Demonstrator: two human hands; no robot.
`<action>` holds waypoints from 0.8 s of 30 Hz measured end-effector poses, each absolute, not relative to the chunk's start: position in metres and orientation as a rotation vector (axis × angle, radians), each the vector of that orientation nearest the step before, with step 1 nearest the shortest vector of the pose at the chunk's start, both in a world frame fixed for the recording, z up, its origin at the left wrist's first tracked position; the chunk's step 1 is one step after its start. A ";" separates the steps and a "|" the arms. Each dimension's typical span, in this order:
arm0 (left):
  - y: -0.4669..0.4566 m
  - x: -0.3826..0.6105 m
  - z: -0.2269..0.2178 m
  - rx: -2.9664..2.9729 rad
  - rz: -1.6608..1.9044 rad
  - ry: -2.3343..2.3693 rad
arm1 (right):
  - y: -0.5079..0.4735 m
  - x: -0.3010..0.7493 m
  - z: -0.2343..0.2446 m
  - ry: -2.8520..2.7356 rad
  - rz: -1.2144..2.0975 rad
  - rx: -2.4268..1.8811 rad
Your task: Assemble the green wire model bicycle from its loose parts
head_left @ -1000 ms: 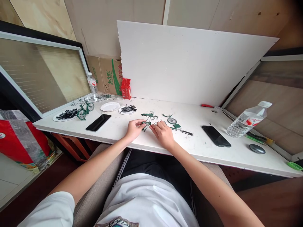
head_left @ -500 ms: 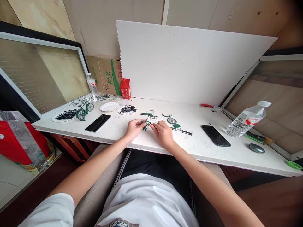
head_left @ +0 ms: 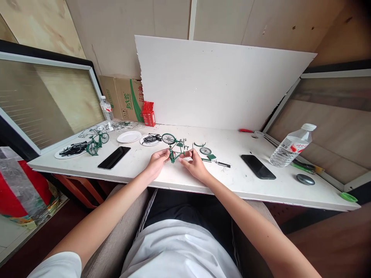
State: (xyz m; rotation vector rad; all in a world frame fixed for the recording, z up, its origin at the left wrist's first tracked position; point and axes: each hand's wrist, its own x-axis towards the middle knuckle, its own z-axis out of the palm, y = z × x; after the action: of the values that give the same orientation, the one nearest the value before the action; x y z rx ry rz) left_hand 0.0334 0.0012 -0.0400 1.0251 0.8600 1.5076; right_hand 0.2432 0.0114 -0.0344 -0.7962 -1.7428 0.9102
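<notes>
A partly built green model bicycle (head_left: 175, 153) is held low over the front of the table, with one spoked wheel (head_left: 168, 139) pointing away from me. My left hand (head_left: 159, 162) pinches its left side between thumb and fingers. At the opposite side, the thumb and forefinger of my right hand (head_left: 196, 165) close on the frame's end; the exact contact is partly hidden. Just right of that hand lie a loose spoked wheel (head_left: 205, 151), a curved green piece (head_left: 199, 144), a small green block (head_left: 211, 156) and a black strip (head_left: 224, 165).
A finished-looking green model bicycle (head_left: 97, 143) stands at left by a plate of black parts (head_left: 72, 150). Another plate (head_left: 129, 136), phones (head_left: 114, 157) (head_left: 257, 166), a water bottle (head_left: 292, 146), a mouse (head_left: 305, 179) and a red box (head_left: 148, 114) are around the table.
The model bicycle has turned in my hands, so its wheel now shows at the far side. My right hand has shifted its fingers on the frame. The whole view has moved slightly.
</notes>
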 end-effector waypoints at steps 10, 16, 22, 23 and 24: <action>0.000 0.040 -0.043 1.165 1.447 0.955 | 0.006 0.242 -0.020 -1.593 1.004 -0.761; -0.010 0.045 -0.038 1.437 1.572 1.246 | 0.009 0.249 -0.022 -1.714 0.857 -0.771; -0.021 0.049 -0.030 1.600 1.384 1.112 | 0.003 0.246 -0.023 -1.902 0.744 -0.736; -0.021 0.049 -0.030 1.592 1.347 1.096 | 0.003 0.246 -0.024 -1.927 0.733 -0.729; -0.021 0.049 -0.030 1.581 1.318 1.084 | 0.003 0.246 -0.025 -1.947 0.726 -0.726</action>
State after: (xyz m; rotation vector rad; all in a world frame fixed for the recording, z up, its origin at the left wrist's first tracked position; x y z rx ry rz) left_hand 0.0490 -0.0213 -0.0305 1.5810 1.0835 1.3181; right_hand 0.2461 0.0028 -0.0252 -0.7257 -1.9466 0.7264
